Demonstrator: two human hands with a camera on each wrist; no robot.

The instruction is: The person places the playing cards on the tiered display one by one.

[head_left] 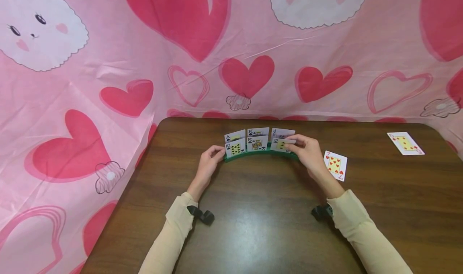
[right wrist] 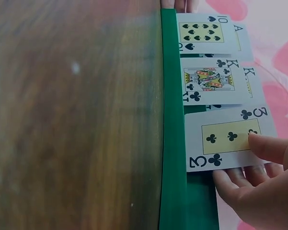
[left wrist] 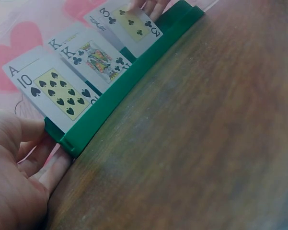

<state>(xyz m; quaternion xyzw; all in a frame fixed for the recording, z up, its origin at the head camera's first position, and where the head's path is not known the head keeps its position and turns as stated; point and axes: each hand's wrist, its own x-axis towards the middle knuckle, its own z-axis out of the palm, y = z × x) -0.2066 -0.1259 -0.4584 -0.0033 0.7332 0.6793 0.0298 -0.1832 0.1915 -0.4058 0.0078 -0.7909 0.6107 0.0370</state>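
A curved green card holder [head_left: 261,153] stands on the table with playing cards upright in two rows. My left hand [head_left: 211,161] grips its left end between thumb and fingers. The front row has a ten of spades [left wrist: 62,93] at the left, then a king of clubs [right wrist: 213,80]. At the right my right hand [head_left: 308,152] pinches a three of clubs [right wrist: 223,141], thumb on its face and fingers behind; its lower edge meets the holder. Behind stand an ace [head_left: 234,136], another king [head_left: 258,131] and a card [head_left: 283,132] largely covered.
A seven of hearts [head_left: 335,165] lies face up beside my right wrist, partly covered by it. Farther right is a five of diamonds [head_left: 405,144], face up on the brown wooden table [head_left: 253,209]. Pink heart-patterned cloth [head_left: 202,33] hangs behind and to the left.
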